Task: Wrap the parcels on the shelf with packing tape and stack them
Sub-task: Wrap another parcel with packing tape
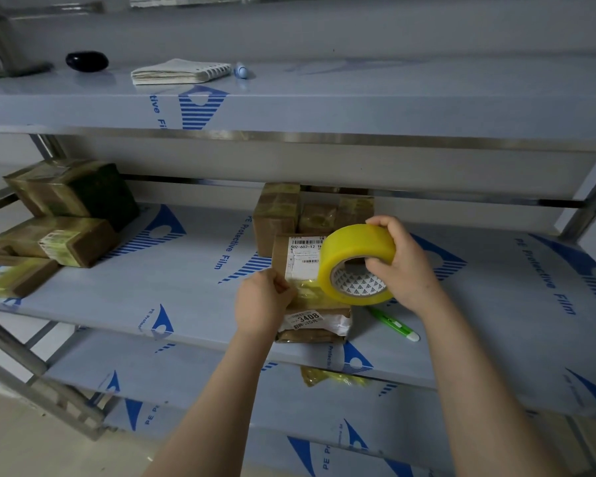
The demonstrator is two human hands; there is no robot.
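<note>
Right hand's (403, 266) gripping the tape roll (353, 249), left hand's (262, 304) pinching the tape end (301, 290) onto the stiff, likely light parcel (303, 253) at its edge.

Glossy yellow plastic tape roll (356, 261), matt brown cardboard parcel (312, 287) with paper labels, film-covered smooth shelf (172, 270), brushed metal frame (324, 136)
</note>
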